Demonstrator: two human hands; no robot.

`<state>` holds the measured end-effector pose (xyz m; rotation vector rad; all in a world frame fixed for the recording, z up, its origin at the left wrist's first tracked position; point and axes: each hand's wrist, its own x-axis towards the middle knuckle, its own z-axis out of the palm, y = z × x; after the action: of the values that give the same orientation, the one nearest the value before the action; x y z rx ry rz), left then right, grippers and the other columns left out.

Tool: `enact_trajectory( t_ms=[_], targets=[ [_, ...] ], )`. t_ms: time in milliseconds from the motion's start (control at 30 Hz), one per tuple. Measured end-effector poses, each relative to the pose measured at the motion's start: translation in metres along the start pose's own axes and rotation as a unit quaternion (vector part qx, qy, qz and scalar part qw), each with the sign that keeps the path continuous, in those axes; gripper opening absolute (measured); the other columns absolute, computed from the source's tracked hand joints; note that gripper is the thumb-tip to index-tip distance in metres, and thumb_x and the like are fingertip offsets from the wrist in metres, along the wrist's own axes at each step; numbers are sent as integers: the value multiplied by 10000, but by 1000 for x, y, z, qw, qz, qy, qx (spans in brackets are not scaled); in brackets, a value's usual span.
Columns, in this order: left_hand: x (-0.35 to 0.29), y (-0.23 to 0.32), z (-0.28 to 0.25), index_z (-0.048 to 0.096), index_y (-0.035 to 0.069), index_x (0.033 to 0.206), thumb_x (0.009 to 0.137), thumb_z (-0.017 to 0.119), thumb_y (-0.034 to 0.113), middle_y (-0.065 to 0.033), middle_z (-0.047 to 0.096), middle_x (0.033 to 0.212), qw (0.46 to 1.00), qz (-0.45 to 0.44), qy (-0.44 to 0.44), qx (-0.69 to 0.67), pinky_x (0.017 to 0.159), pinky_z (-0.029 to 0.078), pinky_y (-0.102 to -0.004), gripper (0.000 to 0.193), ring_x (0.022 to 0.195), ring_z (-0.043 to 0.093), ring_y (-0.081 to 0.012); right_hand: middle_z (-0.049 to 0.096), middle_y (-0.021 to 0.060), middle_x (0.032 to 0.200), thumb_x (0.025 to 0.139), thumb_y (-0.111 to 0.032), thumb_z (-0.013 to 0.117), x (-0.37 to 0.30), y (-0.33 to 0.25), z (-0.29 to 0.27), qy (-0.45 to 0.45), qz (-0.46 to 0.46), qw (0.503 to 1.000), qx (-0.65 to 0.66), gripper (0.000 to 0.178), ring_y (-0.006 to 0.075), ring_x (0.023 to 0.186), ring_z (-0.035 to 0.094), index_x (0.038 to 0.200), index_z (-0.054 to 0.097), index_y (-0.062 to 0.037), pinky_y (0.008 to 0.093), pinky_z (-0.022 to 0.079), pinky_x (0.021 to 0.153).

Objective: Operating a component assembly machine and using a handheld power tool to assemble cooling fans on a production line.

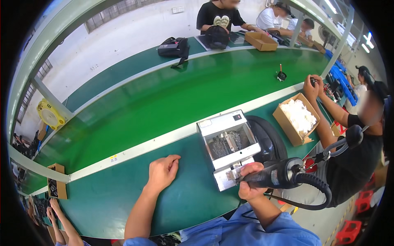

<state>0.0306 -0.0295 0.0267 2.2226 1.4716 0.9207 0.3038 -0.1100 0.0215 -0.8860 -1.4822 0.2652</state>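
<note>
My right hand (251, 182) is wrapped round a black electric screwdriver (274, 174), which lies almost level with its tip end at the front of a silver screw feeder (237, 156). Small metal screws (220, 148) fill the feeder's window. A thick cable (322, 180) loops from the screwdriver's rear, where a metal hook (312, 164) also holds it. To the left of the feeder, my left hand (163, 171) rests on the green tabletop (188, 164), fingers curled in and thumb against the index finger. Nothing shows in it.
Beside the feeder lies a dark round coil (266, 139). A cardboard box of white parts (297, 117) stands to its right, near a co-worker's hands (313, 84). Beyond a pale rail (164, 141) runs a green conveyor belt (164, 104), carrying a small black part (281, 76). Another person's hands (53, 209) are at lower left.
</note>
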Motion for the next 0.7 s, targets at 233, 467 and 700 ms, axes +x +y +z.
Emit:
enact_trajectory(
  t_ms=[233,467,700],
  targets=[
    [3,0,5,699,79,878,809,623,86,-88,582,573,1000,18,2,1,501,461,-349,103,501,574,-241,537,106,813,774,-322,687,-2,-3,-2,23,33,999,17,381,216,749,553,892,519,-1,310,482,693],
    [2,-2,6,694,80,868,809,626,81,-83,586,584,1000,21,-1,-3,493,453,-340,90,509,579,-231,566,81,804,685,-346,748,-14,-1,-1,16,154,987,43,350,199,752,581,789,572,-62,307,478,715],
    [2,2,5,695,74,877,805,633,82,-94,598,598,1000,10,0,-14,498,460,-338,96,505,580,-237,559,102,792,767,-296,705,2,-7,-7,-33,27,998,-48,358,212,723,565,918,539,-17,310,491,676]
  ],
)
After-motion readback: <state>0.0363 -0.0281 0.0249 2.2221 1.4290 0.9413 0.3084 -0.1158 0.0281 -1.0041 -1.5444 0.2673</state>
